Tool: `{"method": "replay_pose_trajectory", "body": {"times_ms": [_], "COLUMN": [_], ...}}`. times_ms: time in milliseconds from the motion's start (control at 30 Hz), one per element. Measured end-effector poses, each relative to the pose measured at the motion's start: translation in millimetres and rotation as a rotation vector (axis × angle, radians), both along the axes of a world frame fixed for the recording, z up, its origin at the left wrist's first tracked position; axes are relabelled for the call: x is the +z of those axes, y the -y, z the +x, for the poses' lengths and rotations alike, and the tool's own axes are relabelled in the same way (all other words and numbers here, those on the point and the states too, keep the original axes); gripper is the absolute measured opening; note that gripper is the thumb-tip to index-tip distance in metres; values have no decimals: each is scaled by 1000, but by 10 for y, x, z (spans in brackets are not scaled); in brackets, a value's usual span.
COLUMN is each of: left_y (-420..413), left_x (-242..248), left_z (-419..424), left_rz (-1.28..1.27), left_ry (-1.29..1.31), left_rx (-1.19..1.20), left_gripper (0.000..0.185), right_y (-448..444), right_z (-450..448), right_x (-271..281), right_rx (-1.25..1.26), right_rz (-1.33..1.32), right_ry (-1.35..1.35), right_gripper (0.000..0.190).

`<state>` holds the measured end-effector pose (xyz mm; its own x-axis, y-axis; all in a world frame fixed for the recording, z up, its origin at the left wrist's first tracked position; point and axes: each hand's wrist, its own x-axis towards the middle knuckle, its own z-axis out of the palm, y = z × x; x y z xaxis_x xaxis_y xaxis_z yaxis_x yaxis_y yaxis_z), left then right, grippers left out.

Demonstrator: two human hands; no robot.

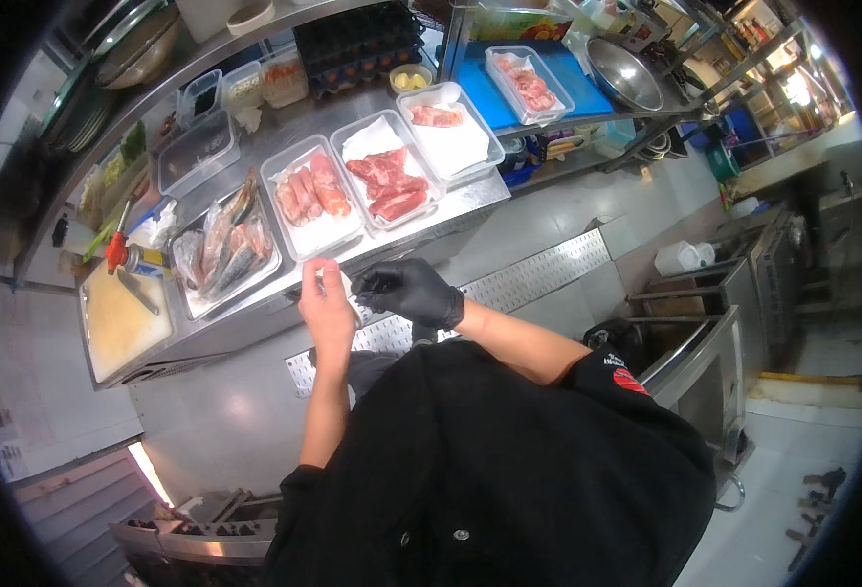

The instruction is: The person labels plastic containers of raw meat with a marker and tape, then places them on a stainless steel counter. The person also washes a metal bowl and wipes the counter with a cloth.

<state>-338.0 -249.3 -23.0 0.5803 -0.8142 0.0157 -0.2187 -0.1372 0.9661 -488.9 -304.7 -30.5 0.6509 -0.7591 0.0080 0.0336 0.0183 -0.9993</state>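
Observation:
My bare left hand (329, 312) is raised in front of the counter's edge, fingers pointing up, close to the chicken box. My right hand (410, 292), in a black glove, is beside it with the fingers bent. A small white thing (361, 312) with dark marks shows between the hands; which hand holds it is unclear. Just beyond stands a plastic box of chicken pieces (312, 192) on white paper. Next to it are a box of red meat (388, 183) and a box with one pale pink piece of meat (436, 116). Left of them, a metal tray (278, 265) holds whole fish (218, 246).
A knife (137, 292) lies on a cutting board (119, 334) at the counter's left end, by a blowtorch (117, 249). Egg trays (361, 62) are stacked behind. Another meat box (561, 108) is on a blue board (475, 92). A perforated floor grate (541, 265) runs below.

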Motion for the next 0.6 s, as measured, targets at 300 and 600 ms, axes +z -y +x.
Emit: {"method": "replay_pose_trajectory", "body": {"times_ms": [300, 600], "left_y": [157, 173], "left_x": [107, 100], "left_z": [-113, -191], "left_rz": [160, 228], "left_ry": [-60, 82], "left_rx": [-166, -245], "left_gripper": [29, 33], "right_y": [-53, 109], "right_z": [-245, -375], "right_x": [109, 62], "right_rx": [-194, -71], "right_rz": [-138, -625], "right_ry": [-12, -322], "right_gripper": [23, 21]}}
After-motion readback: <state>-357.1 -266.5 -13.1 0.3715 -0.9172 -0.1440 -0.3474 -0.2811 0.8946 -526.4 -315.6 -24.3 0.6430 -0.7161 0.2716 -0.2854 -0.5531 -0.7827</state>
